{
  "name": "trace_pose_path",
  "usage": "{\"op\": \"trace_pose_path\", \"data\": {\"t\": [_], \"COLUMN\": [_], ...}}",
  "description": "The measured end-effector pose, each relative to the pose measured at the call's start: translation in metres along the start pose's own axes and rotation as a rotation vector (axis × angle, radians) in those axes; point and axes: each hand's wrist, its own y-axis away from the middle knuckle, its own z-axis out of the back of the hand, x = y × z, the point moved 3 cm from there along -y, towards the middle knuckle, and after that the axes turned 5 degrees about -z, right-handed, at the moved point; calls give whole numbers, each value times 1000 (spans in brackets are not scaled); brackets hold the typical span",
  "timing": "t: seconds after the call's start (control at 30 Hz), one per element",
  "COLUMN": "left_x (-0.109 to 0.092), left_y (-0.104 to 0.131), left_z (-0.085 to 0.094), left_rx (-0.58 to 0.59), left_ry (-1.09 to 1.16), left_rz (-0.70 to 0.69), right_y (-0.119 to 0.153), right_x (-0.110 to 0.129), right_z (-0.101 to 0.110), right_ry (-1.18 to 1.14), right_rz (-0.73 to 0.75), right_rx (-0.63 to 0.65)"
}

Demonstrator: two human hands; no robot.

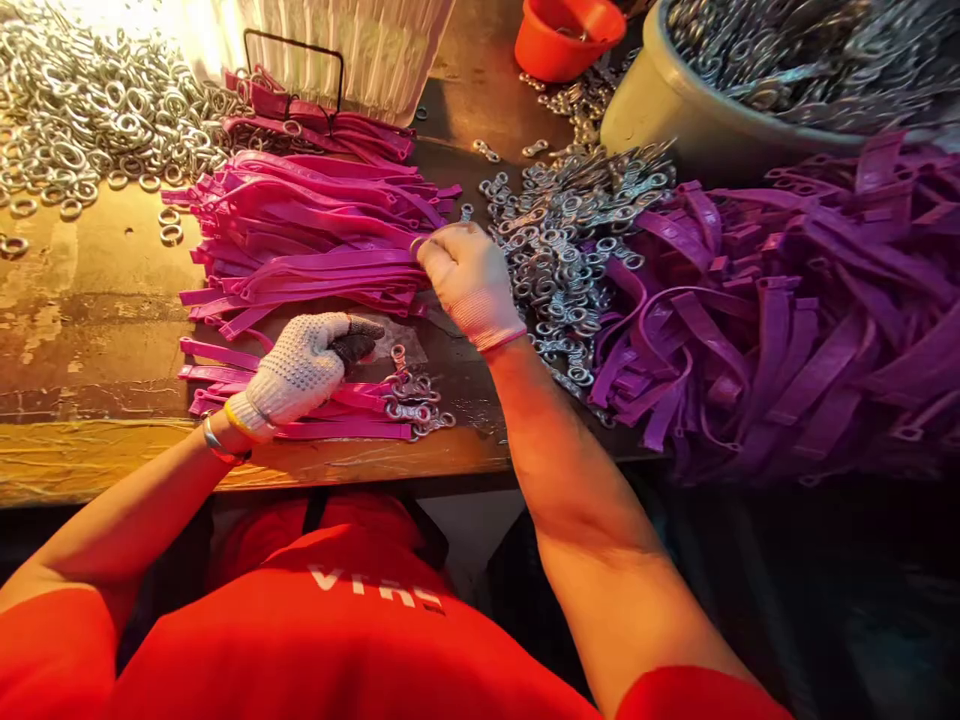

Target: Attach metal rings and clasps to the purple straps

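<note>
My right hand (466, 275), in a pale knitted glove, pinches at the right end of a thick stack of pink straps (315, 225). A small loop shows by its fingertips; the exact grip is partly hidden. Nearer the table's front edge, my left hand (300, 365) wears a white dotted glove with dark fingertips. Its fingers are curled together over a smaller group of pink straps (352, 428), and whatever is in them is hidden. Metal double-ring links (412, 400) sit at the right ends of those nearer straps.
Loose metal rings (97, 100) are heaped at back left beside a translucent basket (360, 50). Metal links (555, 250) form a pile right of my right hand. Beyond are purple straps (795, 330), a red bowl (551, 45) and a large tub (660, 100) of metal parts.
</note>
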Motion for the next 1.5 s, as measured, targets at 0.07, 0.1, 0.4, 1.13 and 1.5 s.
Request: {"op": "trace_pose_path", "data": {"t": [0.07,0.1,0.4,1.13,1.5], "left_x": [2,3,0,-1,7], "left_y": [4,5,-1,63,47], "left_z": [-1,-1,31,9,1], "left_rx": [14,24,-124,36,222], "left_ry": [76,141,934,128,-403], "left_rz": [50,65,399,245,-88], "right_y": [7,14,145,133,139], "right_x": [8,15,71,122,100], "right_z": [12,19,69,31,27], "right_ry": [-112,-197,-713,244,355], "right_rz": [-52,-79,-361,209,258], "right_rx": [-14,10,388,314,242]}}
